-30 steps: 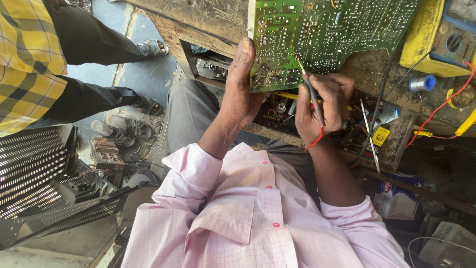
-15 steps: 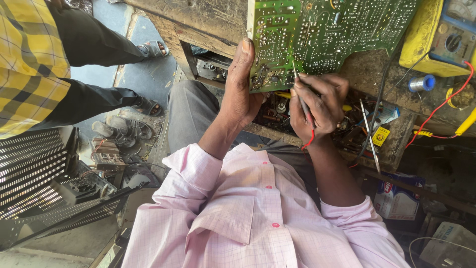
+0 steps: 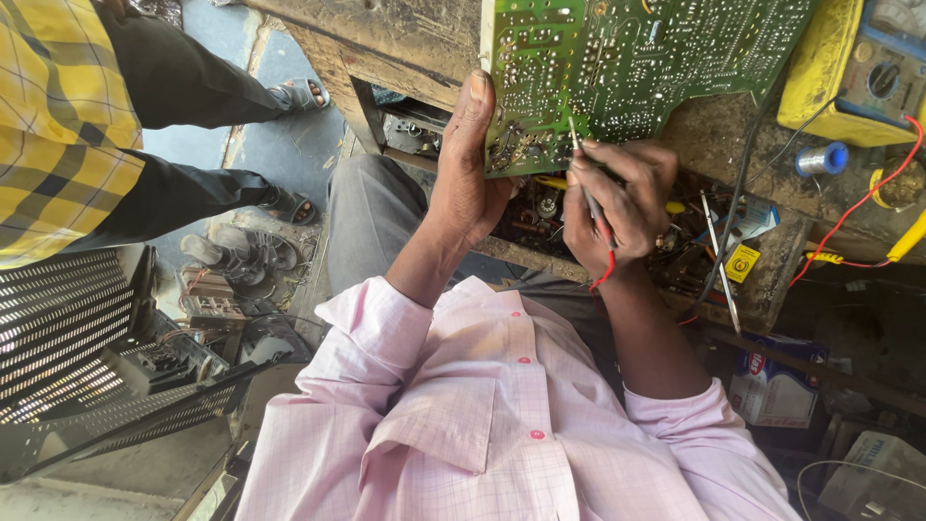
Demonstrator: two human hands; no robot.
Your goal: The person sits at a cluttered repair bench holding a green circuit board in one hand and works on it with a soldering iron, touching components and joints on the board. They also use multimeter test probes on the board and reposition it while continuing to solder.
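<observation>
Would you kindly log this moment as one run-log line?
left hand: grips edge of green printed circuit board | right hand: holds thin red-wired probe, tip on board | yellow multimeter: on bench

Probably an electronics repair workshop: circuit board [image 3: 637,68], multimeter [image 3: 854,72], cluttered workbench [image 3: 386,43].

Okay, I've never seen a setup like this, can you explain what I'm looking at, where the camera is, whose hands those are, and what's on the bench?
The single picture comes from a camera on a person's head, looking down over their pink shirt at their hands. The left hand grips the edge of a green circuit board, solder side up. The right hand holds a thin metal-tipped probe with a red wire against the board.

On the worn wooden bench lie a yellow multimeter, a small blue spool, tweezers and red leads.

At the left stands another person in a yellow checked shirt.
</observation>
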